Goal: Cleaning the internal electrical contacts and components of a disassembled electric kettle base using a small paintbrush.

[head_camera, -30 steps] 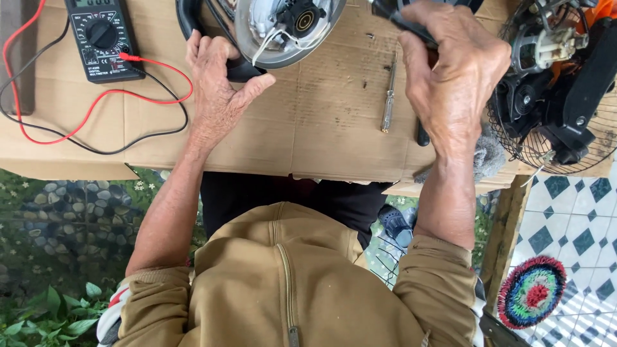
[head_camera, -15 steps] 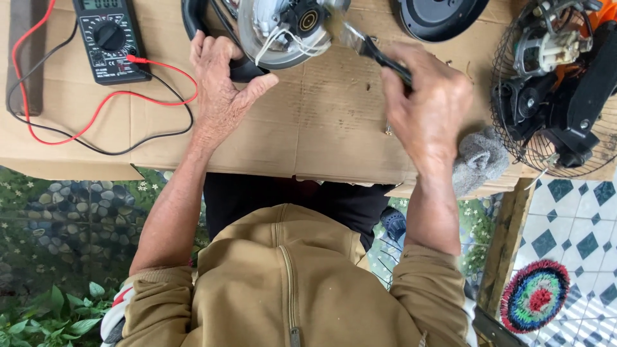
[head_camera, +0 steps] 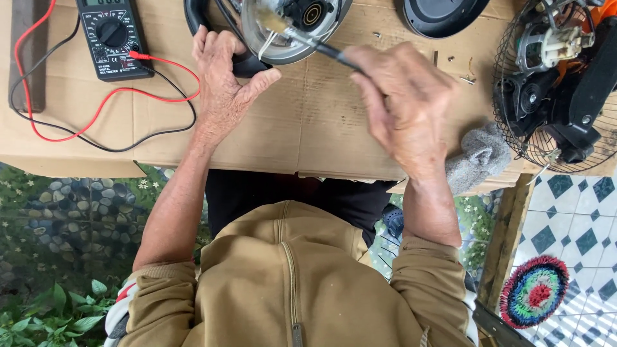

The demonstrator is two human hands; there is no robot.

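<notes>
Left hand: the left hand [head_camera: 225, 90] lies palm down on the cardboard, fingers curled over the black handle [head_camera: 205, 26] of the appliance, thumb stretched toward the round metal base; it grips the handle.
Right hand: the right hand [head_camera: 405, 109] is closed around a slim black-handled tool [head_camera: 321, 46], fingers bunched and pressed together about the grip; the hand is slightly blurred.
Tool: the shaft runs from the right hand up and to the left, and its tip meets the underside of the appliance near the centre; whether it is a screwdriver or a brush cannot be told.
Appliance: a round, shiny metal kettle-like body [head_camera: 292, 29] lies at the top edge of the view with its underside turned up, showing a black central connector; it sits between the two hands.
Work surface: a sheet of brown cardboard [head_camera: 308, 128] covers the table.
Meter: a black digital multimeter [head_camera: 112, 35] lies at the top left, well apart from the right hand, its red lead [head_camera: 96, 109] and black lead looping across the cardboard near the left wrist.
Round base: a dark circular plate [head_camera: 443, 16] lies at the top, just beyond the right hand.
Fan: a dismantled fan with wire guard [head_camera: 553, 83] occupies the right side.
Cloth: a grey rag [head_camera: 479, 160] lies near the table edge, just beside the right wrist.
Small parts: loose screws [head_camera: 464, 78] lie scattered near the circular plate.
</notes>
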